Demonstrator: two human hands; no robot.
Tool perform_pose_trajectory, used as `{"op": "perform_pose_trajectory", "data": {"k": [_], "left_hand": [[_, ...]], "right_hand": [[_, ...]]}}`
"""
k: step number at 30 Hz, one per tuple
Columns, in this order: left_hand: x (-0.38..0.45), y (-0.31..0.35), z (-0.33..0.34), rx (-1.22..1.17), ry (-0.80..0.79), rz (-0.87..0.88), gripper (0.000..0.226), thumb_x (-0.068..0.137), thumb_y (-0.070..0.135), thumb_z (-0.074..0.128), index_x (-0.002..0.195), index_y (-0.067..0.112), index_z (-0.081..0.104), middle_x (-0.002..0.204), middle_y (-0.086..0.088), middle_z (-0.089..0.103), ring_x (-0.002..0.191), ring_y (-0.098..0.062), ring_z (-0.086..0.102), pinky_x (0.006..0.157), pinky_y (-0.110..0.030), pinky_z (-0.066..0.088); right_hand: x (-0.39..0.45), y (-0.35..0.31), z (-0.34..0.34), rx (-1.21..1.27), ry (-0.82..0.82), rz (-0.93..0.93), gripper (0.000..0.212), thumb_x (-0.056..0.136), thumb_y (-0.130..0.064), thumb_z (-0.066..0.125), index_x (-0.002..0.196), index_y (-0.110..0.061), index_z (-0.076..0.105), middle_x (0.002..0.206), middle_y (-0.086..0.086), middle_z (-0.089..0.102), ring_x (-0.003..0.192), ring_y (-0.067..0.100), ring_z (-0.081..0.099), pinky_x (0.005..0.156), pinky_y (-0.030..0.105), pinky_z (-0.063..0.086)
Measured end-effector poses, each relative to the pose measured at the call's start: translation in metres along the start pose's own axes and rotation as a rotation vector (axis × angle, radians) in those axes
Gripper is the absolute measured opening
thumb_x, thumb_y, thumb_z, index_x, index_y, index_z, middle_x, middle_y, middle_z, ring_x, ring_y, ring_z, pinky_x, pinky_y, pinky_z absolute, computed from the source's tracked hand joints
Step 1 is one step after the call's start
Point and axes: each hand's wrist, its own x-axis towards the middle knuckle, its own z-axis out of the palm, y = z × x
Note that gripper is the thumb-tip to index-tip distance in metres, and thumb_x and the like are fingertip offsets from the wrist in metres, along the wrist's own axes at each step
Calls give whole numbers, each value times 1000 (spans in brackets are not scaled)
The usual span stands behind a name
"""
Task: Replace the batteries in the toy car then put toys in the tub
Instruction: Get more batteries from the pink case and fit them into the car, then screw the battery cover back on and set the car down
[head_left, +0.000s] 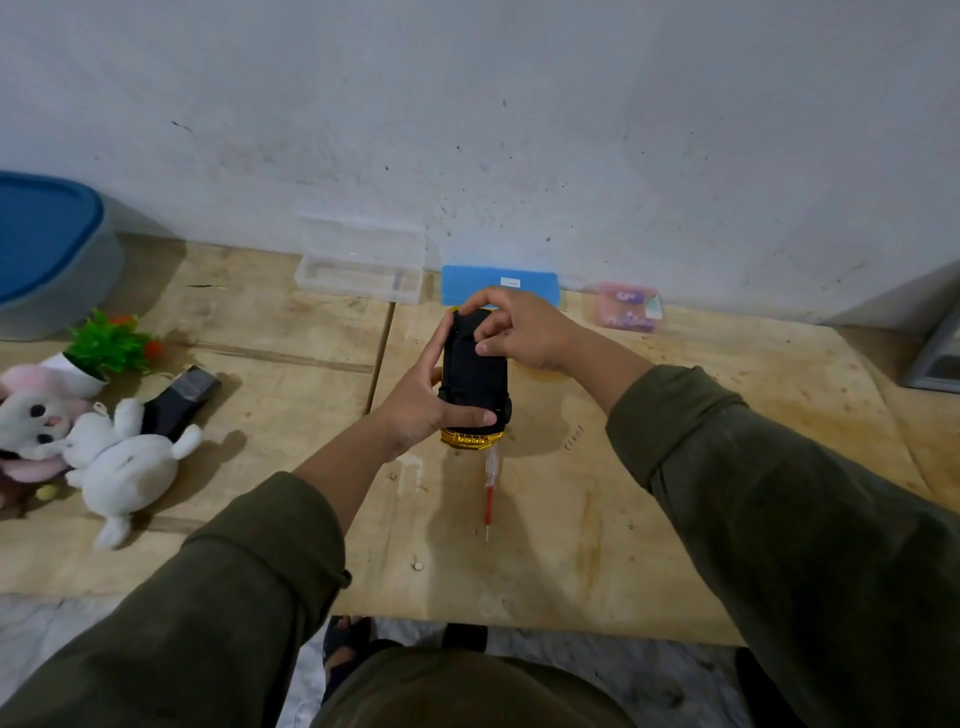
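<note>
Both arms in olive sleeves reach forward over the table, the left hand (415, 400) gripping the upturned toy car (475, 382) from its side, thumb across the near end, while the right hand (519, 332) curls over the far end, fingertips pressing its underside.

Open wooden tabletop (649, 519) lies bare to the right of the slim red-and-clear screwdriver (490, 486), which lies near the centre. Left side obstructed by white plush rabbits (122, 457), a small potted green plastic plant (104, 348) and a black rectangular box (182, 397). Far edge, along the wall, lined by a clear plastic case (358, 273), a flat blue box (501, 283) and a pink packet (626, 306); a grey tub with blue lid (47, 249) blocks the far-left corner.
</note>
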Motion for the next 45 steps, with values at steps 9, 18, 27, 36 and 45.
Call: {"op": "perform_pose_trajectory", "data": {"k": [9, 18, 27, 36, 45], "left_hand": [[3, 4, 7, 49, 86, 96, 82, 89, 25, 64, 148, 44, 10, 145, 19, 35, 131, -7, 41, 108, -34, 40], [6, 15, 3, 52, 172, 128, 63, 102, 13, 37, 150, 39, 5, 127, 36, 36, 109, 20, 46, 88, -11, 47], [4, 19, 4, 113, 202, 187, 56, 104, 21, 31, 150, 38, 3, 125, 42, 31, 109, 25, 42, 89, -14, 46], [1, 19, -2, 119, 218, 184, 59, 103, 22, 36, 146, 50, 6, 130, 33, 38, 118, 6, 48, 91, -23, 48], [-3, 8, 1, 47, 235, 172, 62, 102, 20, 38, 149, 42, 5, 139, 22, 36, 120, 4, 48, 90, -21, 51]], "right_hand": [[1, 2, 5, -295, 180, -123, 38, 82, -11, 67, 119, -19, 60, 103, 3, 71, 99, 17, 61, 88, 27, 44], [6, -3, 7, 208, 279, 138, 92, 75, -24, 77, 146, -32, 18, 144, 10, 34, 125, 25, 42, 95, 32, 39], [10, -8, 8, 620, 197, 382, 95, 79, -3, 72, 146, -37, 13, 130, 12, 54, 101, 30, 62, 91, 50, 51], [9, -5, 10, 718, 157, 387, 77, 87, -13, 65, 147, -28, 19, 121, 9, 55, 103, 28, 61, 93, 51, 49], [13, 0, 22, 615, 239, 346, 72, 84, -22, 68, 142, -26, 25, 123, 11, 55, 96, 27, 63, 78, 41, 54]]}}
